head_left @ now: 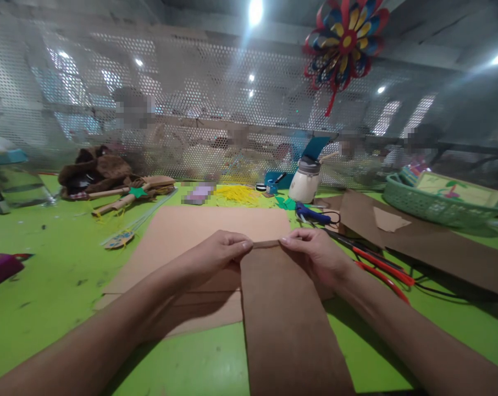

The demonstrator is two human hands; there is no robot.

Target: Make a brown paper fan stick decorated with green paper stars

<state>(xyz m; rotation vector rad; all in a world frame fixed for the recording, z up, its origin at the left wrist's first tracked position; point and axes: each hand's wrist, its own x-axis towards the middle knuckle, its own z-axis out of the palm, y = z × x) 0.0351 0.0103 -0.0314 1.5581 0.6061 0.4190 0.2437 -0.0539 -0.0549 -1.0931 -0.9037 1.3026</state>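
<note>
Along the far edge of the bright-green table (18, 319), a perf. screen (191, 82) spans the bkgd, w/ lights (255, 11) overhead & a red/blue/yellow flower decoration (348, 39) hanging upper R. Nr far edge: yellow strips (236, 194) abt ctr, white jar (304, 186) R of them; green basket (438, 206) twd far R corner, brown cloth bundle (96, 170) twd far L. Brown strip (290, 324) is btwn the hands: L hand (224, 250) pinches one corner of its far end, thumb on top, R hand (317, 253) pinches the other; rest runs twd table's near edge. Tan sheets (216, 220) lie flat beyond & L of it; red-handled tool (383, 267) just R of R hand.
</note>
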